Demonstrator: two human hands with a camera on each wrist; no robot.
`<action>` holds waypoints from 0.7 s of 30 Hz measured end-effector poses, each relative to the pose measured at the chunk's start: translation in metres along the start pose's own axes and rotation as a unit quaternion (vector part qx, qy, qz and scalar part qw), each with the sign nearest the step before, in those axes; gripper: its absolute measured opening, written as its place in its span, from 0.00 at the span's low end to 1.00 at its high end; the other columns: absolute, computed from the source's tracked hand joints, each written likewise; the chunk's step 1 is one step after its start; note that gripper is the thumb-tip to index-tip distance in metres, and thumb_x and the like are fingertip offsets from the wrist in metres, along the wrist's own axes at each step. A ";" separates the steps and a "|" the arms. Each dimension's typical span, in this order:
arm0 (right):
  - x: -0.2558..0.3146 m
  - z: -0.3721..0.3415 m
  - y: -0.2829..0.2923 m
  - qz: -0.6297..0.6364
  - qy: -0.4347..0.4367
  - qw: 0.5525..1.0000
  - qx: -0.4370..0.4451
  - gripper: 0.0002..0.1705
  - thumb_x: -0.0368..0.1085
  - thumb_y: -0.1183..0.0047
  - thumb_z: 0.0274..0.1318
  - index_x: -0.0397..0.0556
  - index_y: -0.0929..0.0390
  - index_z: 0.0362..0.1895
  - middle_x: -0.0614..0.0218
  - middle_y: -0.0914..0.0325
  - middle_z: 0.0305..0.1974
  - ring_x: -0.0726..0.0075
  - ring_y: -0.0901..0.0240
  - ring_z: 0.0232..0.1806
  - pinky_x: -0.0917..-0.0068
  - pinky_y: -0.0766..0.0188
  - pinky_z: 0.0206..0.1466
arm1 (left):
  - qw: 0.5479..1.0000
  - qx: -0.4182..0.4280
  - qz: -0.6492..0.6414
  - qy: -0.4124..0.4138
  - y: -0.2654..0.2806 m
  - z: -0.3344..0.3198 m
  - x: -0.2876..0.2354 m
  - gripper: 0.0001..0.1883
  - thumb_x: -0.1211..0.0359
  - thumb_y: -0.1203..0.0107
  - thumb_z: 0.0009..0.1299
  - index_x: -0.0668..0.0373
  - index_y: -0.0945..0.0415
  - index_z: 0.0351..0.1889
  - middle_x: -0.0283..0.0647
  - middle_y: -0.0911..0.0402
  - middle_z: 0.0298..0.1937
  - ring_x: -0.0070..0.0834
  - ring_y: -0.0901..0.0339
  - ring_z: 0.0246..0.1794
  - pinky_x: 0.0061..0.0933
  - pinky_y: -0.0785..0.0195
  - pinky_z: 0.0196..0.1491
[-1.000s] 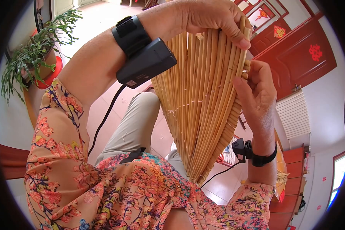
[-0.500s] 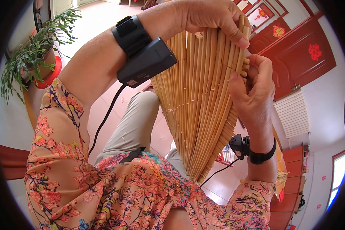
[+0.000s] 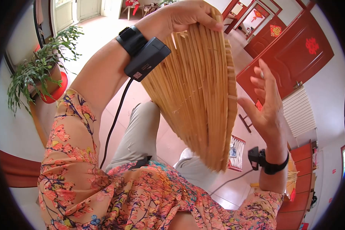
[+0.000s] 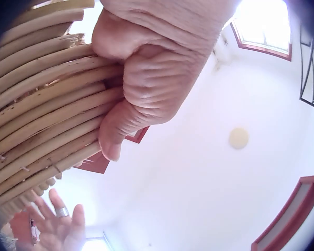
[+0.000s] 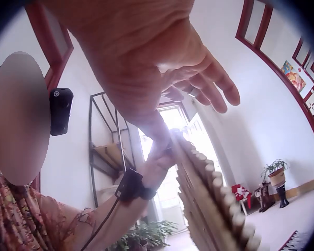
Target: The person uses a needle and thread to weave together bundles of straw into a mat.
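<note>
A mat of pale straw-coloured stalks (image 3: 197, 99), stitched across with light thread, stands raised before my body in the head view. My left hand (image 3: 193, 15) grips its top edge, the thumb lying over the near face. The left wrist view shows that left hand (image 4: 157, 68) bent over the stalk ends. To the right of the mat, my right hand (image 3: 266, 103) is held apart from it, fingers extended and thumb spread, holding nothing. Cut stalk ends (image 5: 225, 193) form a stepped edge below the right hand (image 5: 146, 68) in the right wrist view.
My grey-trousered knee (image 3: 140, 122) is beneath the mat. A low stool with a white woven seat (image 3: 237, 153) bears a phone-like object. A potted plant (image 3: 42, 76) stands at left, a red door (image 3: 291, 53) and white radiator (image 3: 299, 111) at right. A black cable (image 3: 115, 126) hangs from the left wrist camera.
My right hand has let go of the mat's right edge and moved away to the right, its fingers opening out. The mat has turned, showing more of its right edge; the left hand keeps its grip.
</note>
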State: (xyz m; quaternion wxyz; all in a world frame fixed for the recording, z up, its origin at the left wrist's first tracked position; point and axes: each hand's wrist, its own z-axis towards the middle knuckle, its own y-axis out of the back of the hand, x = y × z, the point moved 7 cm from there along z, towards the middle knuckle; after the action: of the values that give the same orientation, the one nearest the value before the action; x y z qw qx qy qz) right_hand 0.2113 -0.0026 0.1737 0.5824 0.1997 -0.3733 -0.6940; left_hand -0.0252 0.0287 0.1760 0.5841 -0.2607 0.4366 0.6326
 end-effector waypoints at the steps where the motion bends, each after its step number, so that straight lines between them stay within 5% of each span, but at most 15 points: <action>1: -0.007 -0.008 0.002 -0.014 -0.036 0.999 0.033 0.45 0.41 0.38 0.44 0.48 0.48 0.65 0.54 0.35 0.54 0.56 0.32 0.50 0.64 0.33 0.50 | 0.999 -0.028 0.000 0.027 0.007 -0.001 0.003 0.02 0.74 0.43 0.60 0.61 0.23 0.30 0.35 0.22 0.23 0.20 0.26 0.22 0.17 0.33 0.28; 4: -0.034 -0.026 0.001 -0.042 -0.030 0.997 0.056 0.41 0.37 0.38 0.43 0.44 0.44 0.62 0.52 0.36 0.54 0.53 0.36 0.55 0.65 0.36 0.55 | 0.992 -0.105 0.066 -0.005 0.014 -0.007 0.007 0.02 0.75 0.44 0.60 0.62 0.24 0.31 0.34 0.22 0.25 0.20 0.26 0.23 0.18 0.32 0.29; 5: -0.040 -0.032 0.002 -0.096 -0.016 0.995 0.037 0.40 0.35 0.39 0.43 0.43 0.43 0.61 0.52 0.36 0.53 0.52 0.36 0.55 0.65 0.37 0.55 | 0.991 -0.109 0.064 -0.039 0.025 -0.005 0.021 0.10 0.65 0.41 0.62 0.63 0.22 0.33 0.37 0.20 0.29 0.22 0.22 0.29 0.19 0.29 0.34; 6: -0.046 -0.038 0.001 -0.147 -0.008 0.989 0.022 0.38 0.33 0.40 0.44 0.43 0.42 0.60 0.52 0.35 0.53 0.51 0.37 0.55 0.65 0.37 0.55 | 0.992 -0.102 0.065 -0.032 0.015 -0.007 0.025 0.10 0.65 0.41 0.62 0.63 0.22 0.33 0.37 0.20 0.29 0.22 0.22 0.29 0.19 0.29 0.34; 9: -0.072 -0.052 -0.018 -0.074 -0.039 0.997 -0.007 0.34 0.30 0.41 0.44 0.43 0.38 0.58 0.53 0.33 0.49 0.54 0.34 0.51 0.66 0.34 0.50 | 0.973 -0.228 -0.041 0.021 -0.010 -0.027 0.051 0.08 0.69 0.37 0.58 0.64 0.24 0.26 0.35 0.23 0.23 0.20 0.25 0.22 0.22 0.32 0.25; 14: -0.098 -0.079 -0.090 0.112 -0.071 0.990 -0.041 0.25 0.28 0.43 0.45 0.43 0.32 0.51 0.57 0.31 0.42 0.60 0.29 0.41 0.70 0.29 0.40 | 0.977 -0.181 -0.105 0.040 -0.045 -0.045 0.115 0.07 0.68 0.41 0.61 0.62 0.25 0.28 0.33 0.23 0.24 0.16 0.27 0.24 0.16 0.34 0.28; 21: -0.085 -0.061 -0.134 0.114 -0.025 0.987 -0.113 0.21 0.27 0.41 0.41 0.47 0.29 0.44 0.62 0.30 0.35 0.58 0.28 0.35 0.70 0.29 0.36 | 0.950 -0.250 -0.142 0.125 -0.066 -0.059 0.161 0.07 0.67 0.41 0.62 0.61 0.24 0.31 0.34 0.22 0.27 0.18 0.27 0.26 0.17 0.35 0.31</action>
State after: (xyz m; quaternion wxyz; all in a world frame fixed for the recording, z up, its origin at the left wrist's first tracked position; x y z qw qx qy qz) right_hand 0.1869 0.0667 0.0204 0.6669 0.0714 -0.3272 -0.6657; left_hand -0.0010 0.0560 -0.0046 0.5248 -0.5349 0.2927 0.5940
